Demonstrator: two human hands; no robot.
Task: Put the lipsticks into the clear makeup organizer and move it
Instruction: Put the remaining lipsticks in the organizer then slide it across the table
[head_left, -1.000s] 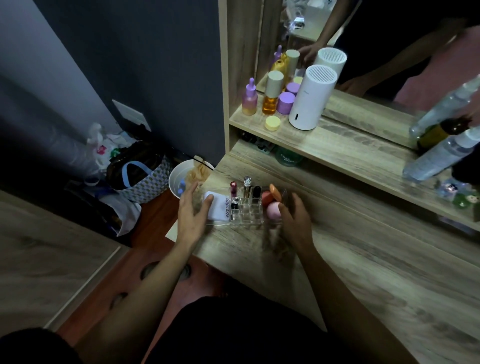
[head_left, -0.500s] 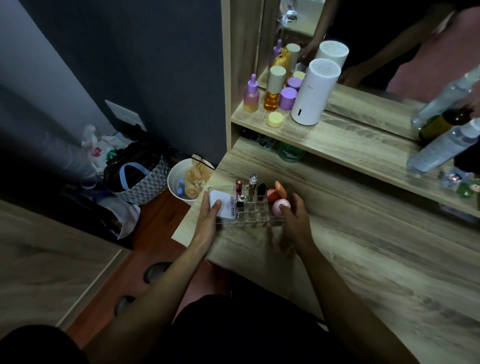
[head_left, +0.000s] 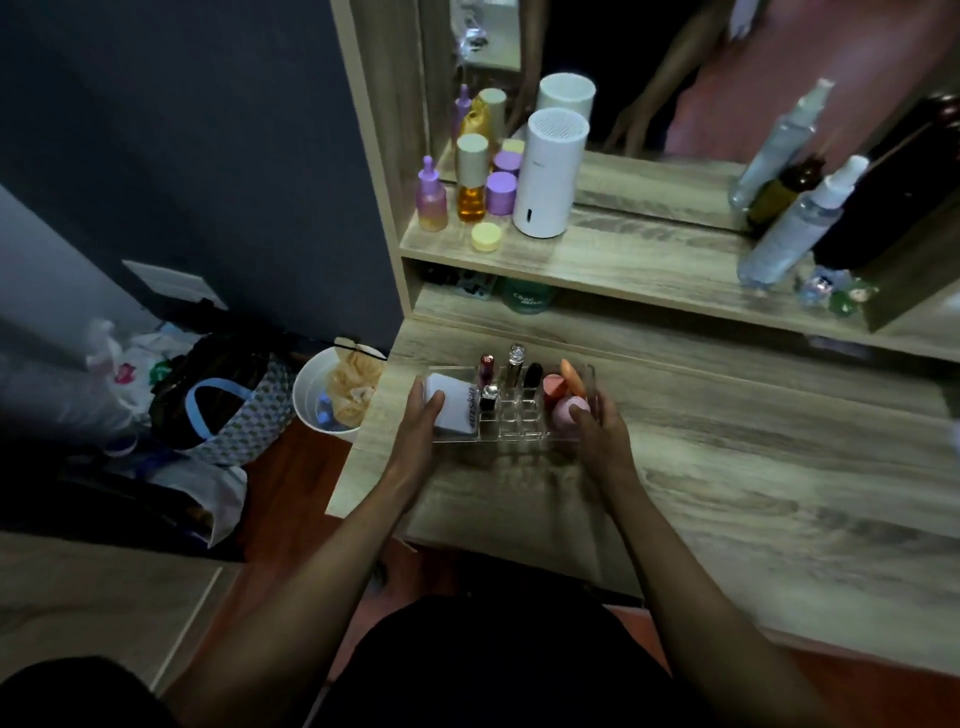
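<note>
The clear makeup organizer (head_left: 511, 423) rests on the wooden dressing table (head_left: 727, 467) near its left edge. Several lipsticks (head_left: 514, 366) stand upright in its small slots. A white box (head_left: 457, 408) fills its left section; pink and orange sponges (head_left: 563, 397) fill the right. My left hand (head_left: 421, 421) grips the organizer's left end, fingers over the white box. My right hand (head_left: 595, 428) grips the right end, thumb on the pink sponge.
A shelf (head_left: 623, 260) above the table carries purple and amber bottles (head_left: 470, 187), a white cylinder (head_left: 550, 171) and spray bottles (head_left: 795, 223) before a mirror. Left of the table, on the floor, stand a white bucket (head_left: 322, 400) and a patterned bag (head_left: 234, 410).
The organizer, held at both ends, has moved a little to the right, away from the table's left edge. Both hands travelled with it.
</note>
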